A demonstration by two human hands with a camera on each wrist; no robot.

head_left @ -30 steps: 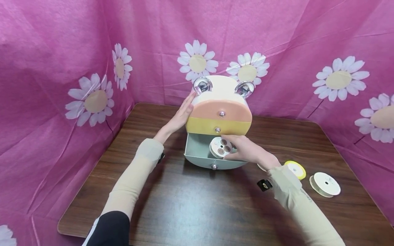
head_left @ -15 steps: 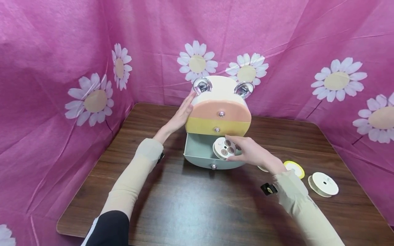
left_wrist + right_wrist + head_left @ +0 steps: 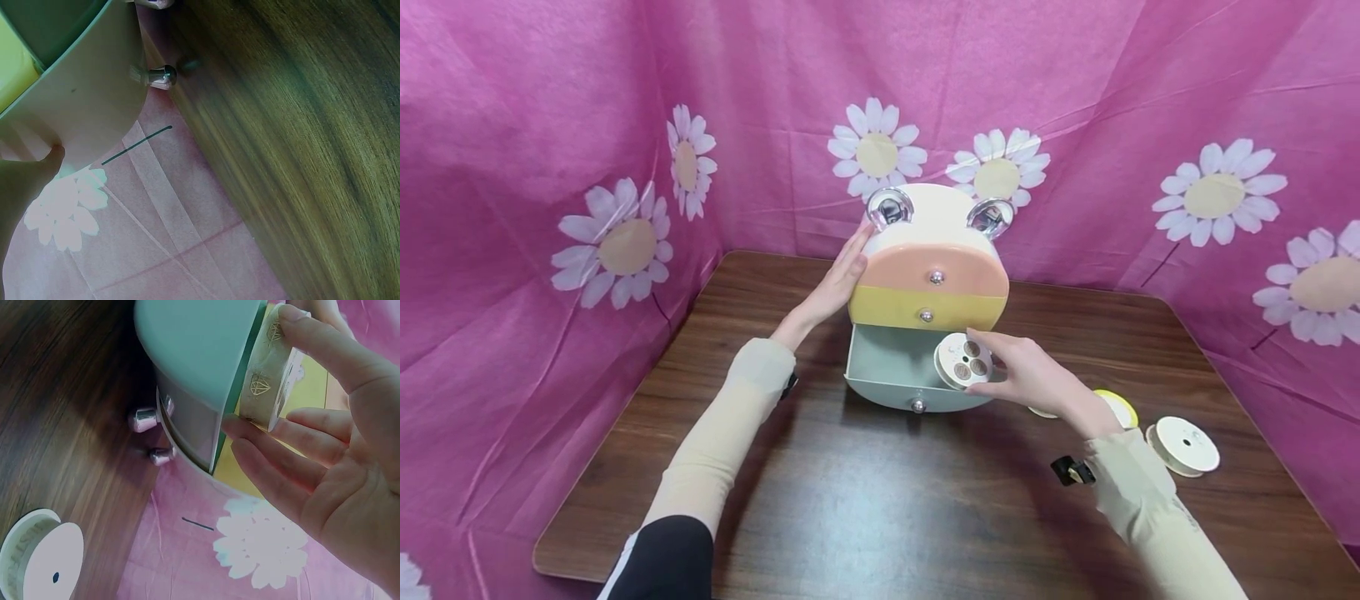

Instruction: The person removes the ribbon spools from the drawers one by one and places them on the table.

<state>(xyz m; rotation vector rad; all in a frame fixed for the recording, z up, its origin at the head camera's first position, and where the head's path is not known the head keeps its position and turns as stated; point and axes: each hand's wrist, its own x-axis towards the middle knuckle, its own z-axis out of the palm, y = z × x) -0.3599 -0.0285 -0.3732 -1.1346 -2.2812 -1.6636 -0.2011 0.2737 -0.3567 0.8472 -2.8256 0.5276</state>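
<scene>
A small drawer chest (image 3: pixel 936 221) with silver frog-like eyes stands on the table. Its pale green bottom drawer (image 3: pixel 880 354) is pulled out, while the orange and yellow drawers above are closed. My right hand (image 3: pixel 1037 379) pinches a white ribbon spool (image 3: pixel 962 361) between thumb and fingers, at the drawer's right side. In the right wrist view the ribbon spool (image 3: pixel 265 378) shows a pale ribbon with gold diamond outlines, by the drawer's edge. My left hand (image 3: pixel 835 283) rests with extended fingers against the chest's left side; in the left wrist view only its thumb (image 3: pixel 50 162) shows clearly.
On the table (image 3: pixel 850 500) to the right lie a white spool (image 3: pixel 1183 446) and a yellow-rimmed spool (image 3: pixel 1123 408). Another pale spool (image 3: pixel 1042 412) is mostly hidden behind my right hand. A pink daisy-print cloth (image 3: pixel 760 150) hangs behind and beside the table.
My right hand has shifted the ribbon spool rightward across the open drawer. My left hand keeps its place on the chest's side.
</scene>
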